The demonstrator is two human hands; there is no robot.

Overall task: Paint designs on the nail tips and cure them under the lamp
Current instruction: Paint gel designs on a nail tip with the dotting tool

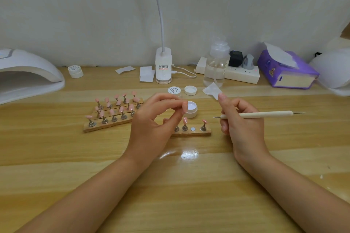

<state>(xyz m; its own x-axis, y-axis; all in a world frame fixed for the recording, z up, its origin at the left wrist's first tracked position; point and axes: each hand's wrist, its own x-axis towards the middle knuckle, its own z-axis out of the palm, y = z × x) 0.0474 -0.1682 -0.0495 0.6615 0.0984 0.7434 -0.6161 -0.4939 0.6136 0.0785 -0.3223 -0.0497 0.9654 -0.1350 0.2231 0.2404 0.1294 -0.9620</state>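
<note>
Painting looks barely begun: the pink nail tips on the racks (pixel 113 113) left of the open jar (pixel 191 108) seem plain (details too small to be sure), and the lamp (pixel 28 73) far left holds nothing visible. The left hand (pixel 151 119) pinches one nail tip (pixel 184 107) at the jar's rim; right hand (pixel 240 119) grips a dotting pen (pixel 261 114), pointing at the jar.

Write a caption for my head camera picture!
Left hand pinches a pink nail tip; right hand holds a white dotting pen.
</note>
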